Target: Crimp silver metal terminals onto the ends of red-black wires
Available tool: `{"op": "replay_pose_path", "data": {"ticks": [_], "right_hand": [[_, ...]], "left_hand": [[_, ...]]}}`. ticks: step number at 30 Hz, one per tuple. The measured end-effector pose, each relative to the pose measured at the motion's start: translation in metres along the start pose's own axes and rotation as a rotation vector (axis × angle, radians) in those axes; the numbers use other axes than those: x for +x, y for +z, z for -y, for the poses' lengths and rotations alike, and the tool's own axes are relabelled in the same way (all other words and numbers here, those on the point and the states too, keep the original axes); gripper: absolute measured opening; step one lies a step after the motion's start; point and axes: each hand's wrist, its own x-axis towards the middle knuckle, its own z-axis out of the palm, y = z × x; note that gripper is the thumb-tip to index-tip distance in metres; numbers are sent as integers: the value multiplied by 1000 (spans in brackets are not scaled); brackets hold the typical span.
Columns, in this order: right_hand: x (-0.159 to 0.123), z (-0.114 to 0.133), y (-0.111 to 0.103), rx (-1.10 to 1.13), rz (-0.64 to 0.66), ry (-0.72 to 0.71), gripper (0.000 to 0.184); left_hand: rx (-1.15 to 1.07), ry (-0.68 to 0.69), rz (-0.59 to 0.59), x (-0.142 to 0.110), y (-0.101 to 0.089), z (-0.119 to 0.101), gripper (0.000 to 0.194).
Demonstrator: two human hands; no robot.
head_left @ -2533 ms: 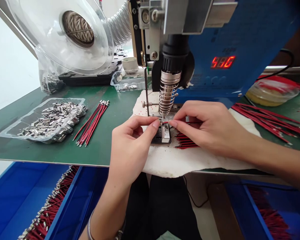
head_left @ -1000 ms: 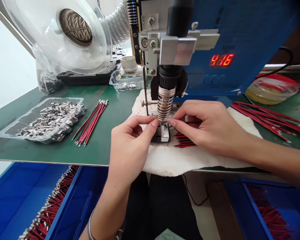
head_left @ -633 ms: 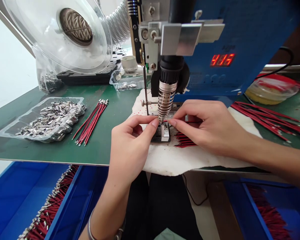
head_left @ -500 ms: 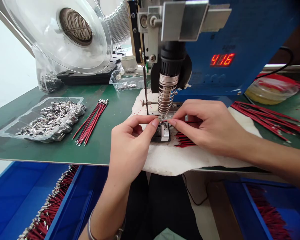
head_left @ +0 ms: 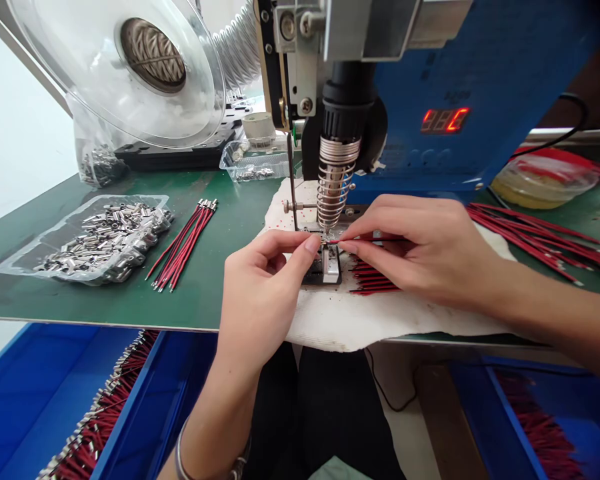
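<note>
Under the soldering iron (head_left: 334,177) of a blue machine, my two hands meet over a small metal fixture (head_left: 331,267). My left hand (head_left: 265,287) is closed in a thumb-and-finger pinch at the fixture's left; the tiny piece in it is mostly hidden by the fingertips. From the right, my right hand (head_left: 420,250) pinches a thin red and black wire (head_left: 334,241), its end pointing at the left fingertips just below the iron's tip. More red and black wires (head_left: 373,279) lie beneath my right hand on a white cloth (head_left: 345,320).
On the left are a clear tray of metal connectors (head_left: 100,240) and a bundle of wires (head_left: 187,243). A round clear fume hood (head_left: 90,80) stands behind. More wires (head_left: 535,240) lie at right. Blue bins (head_left: 125,413) below hold wires with metal ends.
The soldering iron and its bracket have risen slightly. My right hand has shifted a little to the right, while my left hand stays almost still. The red display shows different segments.
</note>
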Motion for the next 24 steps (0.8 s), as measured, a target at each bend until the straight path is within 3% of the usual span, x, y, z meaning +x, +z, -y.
{"op": "replay_pose_path", "data": {"ticks": [24], "right_hand": [[2, -3, -1, 63, 61, -28, 17]], "left_hand": [[18, -17, -14, 0, 0, -1, 25]]}}
